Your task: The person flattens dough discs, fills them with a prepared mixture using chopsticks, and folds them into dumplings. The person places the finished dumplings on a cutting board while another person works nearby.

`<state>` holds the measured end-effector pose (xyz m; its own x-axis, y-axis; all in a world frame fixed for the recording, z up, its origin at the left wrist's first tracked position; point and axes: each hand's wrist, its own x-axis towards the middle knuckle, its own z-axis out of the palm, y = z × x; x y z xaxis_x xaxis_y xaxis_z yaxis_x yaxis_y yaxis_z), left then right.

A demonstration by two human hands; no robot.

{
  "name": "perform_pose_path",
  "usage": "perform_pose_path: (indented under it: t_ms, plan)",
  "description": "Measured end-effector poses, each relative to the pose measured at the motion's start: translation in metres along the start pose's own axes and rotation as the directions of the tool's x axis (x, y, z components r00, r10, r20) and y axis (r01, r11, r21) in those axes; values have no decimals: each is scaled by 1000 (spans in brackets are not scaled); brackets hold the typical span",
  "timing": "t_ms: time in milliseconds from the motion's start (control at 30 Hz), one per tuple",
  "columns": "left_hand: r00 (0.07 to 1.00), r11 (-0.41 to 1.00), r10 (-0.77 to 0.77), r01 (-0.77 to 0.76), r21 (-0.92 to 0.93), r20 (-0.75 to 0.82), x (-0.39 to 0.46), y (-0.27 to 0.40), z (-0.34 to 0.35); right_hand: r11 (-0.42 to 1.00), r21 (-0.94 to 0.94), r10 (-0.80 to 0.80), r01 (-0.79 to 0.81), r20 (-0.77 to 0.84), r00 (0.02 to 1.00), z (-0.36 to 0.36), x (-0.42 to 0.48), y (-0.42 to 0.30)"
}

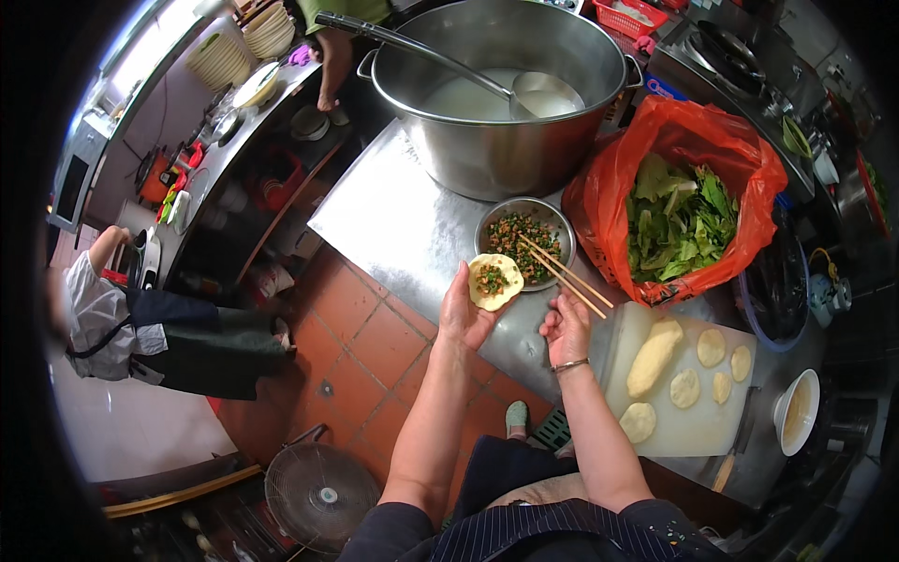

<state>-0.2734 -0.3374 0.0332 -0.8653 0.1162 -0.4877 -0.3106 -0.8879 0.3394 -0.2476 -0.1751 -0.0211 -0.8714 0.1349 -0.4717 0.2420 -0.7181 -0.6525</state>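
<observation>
My left hand (pixel 463 309) holds a round dough wrapper (pixel 511 280) on its palm and fingers, with a small heap of chopped filling on the wrapper. Just beyond is a metal bowl (pixel 484 226) of chopped green and orange-brown filling (pixel 516 228). A pair of wooden chopsticks (pixel 572 279) slants from the filling over the bowl's near right rim. My right hand (pixel 567 327), its fingers curled, is close below the chopsticks. They show along their whole length, and whether the fingers touch them is unclear.
A large steel pot (pixel 484 158) holds cloudy liquid and a ladle (pixel 523 98). Leafy greens fill a red plastic bag (pixel 600 204). A dough roll and several rounds lie on a cutting board (pixel 702 435), beside a knife (pixel 737 439). A floor fan (pixel 302 478) and two people are nearby.
</observation>
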Motion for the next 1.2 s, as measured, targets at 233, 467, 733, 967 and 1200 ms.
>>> perform_pose_path:
  t_ms: [233, 467, 733, 967, 1200]
  plan:
    - [1000, 1000, -4, 4, 0, 5, -5, -2, -7, 961, -271, 96, -48, 168, 981, 1, -5, 3]
    - [995, 1000, 19, -20, -14, -96, -8, 3, -13, 969, -119, -227, 219, -62, 972, 3, 25, 4]
    - [998, 999, 32, -32, -8, -51, 8, -1, -21, 763, -450, -464, 463, 115, 878, 26, 41, -15]
    - [1000, 999, 19, -19, 37, -16, 26, 5, -30, 910, -115, -398, 399, 27, 917, 11, 9, -30]
    - [998, 989, 50, -43, 138, -49, 27, 10, -24, 905, -153, -399, 397, 18, 917, 2, 18, -9]
